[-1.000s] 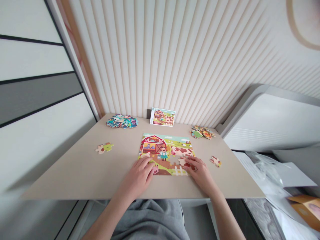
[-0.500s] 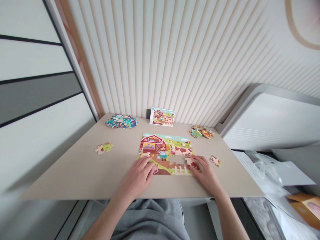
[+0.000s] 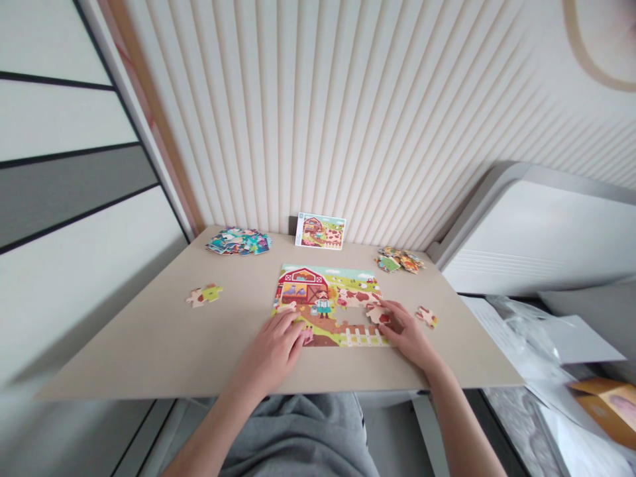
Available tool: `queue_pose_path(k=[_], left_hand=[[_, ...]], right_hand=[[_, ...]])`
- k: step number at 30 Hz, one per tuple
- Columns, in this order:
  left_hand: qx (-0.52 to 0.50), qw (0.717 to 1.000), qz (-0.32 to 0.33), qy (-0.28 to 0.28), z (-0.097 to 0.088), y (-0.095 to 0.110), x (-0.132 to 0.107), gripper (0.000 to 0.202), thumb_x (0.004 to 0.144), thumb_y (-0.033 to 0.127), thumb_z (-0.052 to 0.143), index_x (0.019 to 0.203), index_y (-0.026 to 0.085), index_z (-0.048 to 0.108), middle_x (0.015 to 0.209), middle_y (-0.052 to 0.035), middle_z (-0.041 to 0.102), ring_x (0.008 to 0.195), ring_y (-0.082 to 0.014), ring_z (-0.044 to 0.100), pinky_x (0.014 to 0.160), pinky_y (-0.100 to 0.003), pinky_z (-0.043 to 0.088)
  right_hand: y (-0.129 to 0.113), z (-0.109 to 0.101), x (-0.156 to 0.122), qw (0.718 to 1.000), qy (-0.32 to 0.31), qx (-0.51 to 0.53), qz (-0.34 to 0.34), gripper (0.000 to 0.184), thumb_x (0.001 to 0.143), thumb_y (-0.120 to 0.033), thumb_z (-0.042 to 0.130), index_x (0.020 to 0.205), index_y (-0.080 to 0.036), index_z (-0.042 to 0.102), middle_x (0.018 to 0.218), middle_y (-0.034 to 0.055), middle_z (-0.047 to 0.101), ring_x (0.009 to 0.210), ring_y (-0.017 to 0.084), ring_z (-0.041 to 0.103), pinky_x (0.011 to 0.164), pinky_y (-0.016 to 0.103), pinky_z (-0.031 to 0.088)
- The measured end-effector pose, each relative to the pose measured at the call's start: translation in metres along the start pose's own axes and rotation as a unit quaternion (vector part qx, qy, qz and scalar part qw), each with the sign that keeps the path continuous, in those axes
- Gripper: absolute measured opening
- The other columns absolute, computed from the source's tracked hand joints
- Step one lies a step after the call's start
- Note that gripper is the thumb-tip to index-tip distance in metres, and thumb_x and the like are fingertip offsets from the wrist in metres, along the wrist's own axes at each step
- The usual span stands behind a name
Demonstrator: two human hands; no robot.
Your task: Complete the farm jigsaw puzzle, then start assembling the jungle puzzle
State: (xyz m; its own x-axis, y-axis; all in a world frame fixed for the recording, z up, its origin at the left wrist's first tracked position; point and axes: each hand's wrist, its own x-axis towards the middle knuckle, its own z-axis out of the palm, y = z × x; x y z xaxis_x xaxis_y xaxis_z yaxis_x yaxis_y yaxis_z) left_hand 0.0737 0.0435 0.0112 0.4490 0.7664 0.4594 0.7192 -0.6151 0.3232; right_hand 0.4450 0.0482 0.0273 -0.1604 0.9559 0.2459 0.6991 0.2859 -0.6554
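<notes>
- The left hand lies loose on the near left corner of the farm puzzle and pinches nothing that I can see.
- If it pushes sideways, the joined bits could slide or pop apart.
- The right hand has its thumb and fingers around a spotted piece, at the right side of the puzzle, below the cow.
- The piece is just right of a gap. If it gets turned or pressed down crooked, its knobs could bend or lift the bits next to it.
- A loose piece is near the right hand on the table; a swinging wrist could knock it away.
</notes>
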Motion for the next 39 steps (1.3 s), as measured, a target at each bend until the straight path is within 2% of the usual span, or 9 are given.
queue_pose_path(k=[3,9,18,22,25,28,32,35,39], left_hand=[[-0.001,1.0,-0.001,0.001,0.0,0.0,0.0,0.022,0.102,0.025,0.051,0.117,0.024,0.067,0.128,-0.0082,0.065,0.133,-0.0289,0.055,0.112,-0.05,0.049],[0.014,1.0,0.009,-0.008,-0.001,0.0,0.0,0.023,0.104,0.025,0.048,0.118,0.024,0.066,0.13,-0.009,0.064,0.135,-0.029,0.053,0.112,-0.05,0.049],[0.001,1.0,0.003,-0.001,-0.001,0.001,0.001,0.024,0.104,0.026,0.048,0.117,0.025,0.068,0.129,-0.0082,0.064,0.133,-0.0282,0.055,0.112,-0.049,0.049],[0.002,1.0,0.0,-0.007,-0.001,0.001,0.001,0.024,0.104,0.026,0.048,0.118,0.025,0.067,0.131,-0.0081,0.064,0.134,-0.0286,0.054,0.112,-0.05,0.049],[0.006,1.0,0.0,-0.01,0.0,0.001,0.0,0.024,0.104,0.026,0.048,0.118,0.024,0.067,0.131,-0.0088,0.064,0.134,-0.0289,0.054,0.112,-0.05,0.049],[0.014,1.0,0.003,-0.014,0.001,0.0,-0.001,0.025,0.105,0.026,0.047,0.119,0.024,0.066,0.13,-0.0096,0.063,0.134,-0.0287,0.054,0.112,-0.051,0.048],[0.013,1.0,0.003,-0.016,0.001,0.0,-0.001,0.025,0.105,0.026,0.046,0.121,0.024,0.065,0.131,-0.0094,0.063,0.134,-0.0285,0.053,0.112,-0.051,0.048],[0.01,1.0,0.003,-0.013,0.0,0.0,-0.001,0.024,0.105,0.025,0.047,0.121,0.024,0.065,0.131,-0.009,0.063,0.135,-0.0286,0.053,0.112,-0.051,0.048],[0.007,1.0,0.008,-0.002,0.0,0.0,-0.001,0.023,0.104,0.025,0.048,0.119,0.025,0.066,0.13,-0.0088,0.064,0.134,-0.0285,0.054,0.111,-0.05,0.049]], right_hand=[[-0.001,0.002,0.001,1.0,-0.013,0.013,-0.001,0.049,0.094,-0.038,0.062,0.143,-0.034,0.057,0.147,0.0066,0.055,0.135,0.027,0.054,0.117,0.046,0.041],[0.002,0.003,-0.004,1.0,0.026,0.002,0.008,0.042,0.097,-0.038,0.056,0.138,-0.031,0.063,0.146,0.0073,0.058,0.136,0.027,0.053,0.119,0.048,0.038],[0.004,0.007,-0.002,0.999,0.022,-0.041,0.005,0.045,0.094,-0.039,0.061,0.138,-0.03,0.063,0.14,0.0085,0.061,0.13,0.029,0.056,0.114,0.048,0.042],[0.008,0.009,-0.005,0.997,0.056,-0.032,0.035,0.048,0.091,-0.045,0.066,0.136,-0.029,0.065,0.132,0.0087,0.061,0.117,0.026,0.062,0.106,0.043,0.047],[0.013,0.008,-0.006,0.992,0.102,-0.022,0.069,0.049,0.089,-0.05,0.066,0.133,-0.027,0.068,0.12,0.0083,0.062,0.096,0.022,0.064,0.092,0.04,0.052],[0.016,0.005,-0.007,0.986,0.141,0.002,0.084,0.05,0.09,-0.054,0.065,0.128,-0.023,0.071,0.101,0.0066,0.065,0.078,0.019,0.059,0.078,0.038,0.053],[0.016,0.001,-0.008,0.973,0.194,0.058,0.108,0.056,0.088,-0.058,0.067,0.129,-0.019,0.071,0.081,0.0026,0.06,0.073,0.018,0.056,0.073,0.037,0.053],[0.015,0.0,-0.01,0.962,0.203,0.117,0.139,0.057,0.087,-0.059,0.068,0.127,-0.018,0.071,0.082,0.0032,0.063,0.074,0.019,0.06,0.071,0.037,0.054],[0.015,-0.001,-0.012,0.947,0.222,0.184,0.141,0.043,0.083,-0.058,0.074,0.101,-0.019,0.072,0.091,0.0062,0.069,0.085,0.022,0.068,0.078,0.037,0.057]])
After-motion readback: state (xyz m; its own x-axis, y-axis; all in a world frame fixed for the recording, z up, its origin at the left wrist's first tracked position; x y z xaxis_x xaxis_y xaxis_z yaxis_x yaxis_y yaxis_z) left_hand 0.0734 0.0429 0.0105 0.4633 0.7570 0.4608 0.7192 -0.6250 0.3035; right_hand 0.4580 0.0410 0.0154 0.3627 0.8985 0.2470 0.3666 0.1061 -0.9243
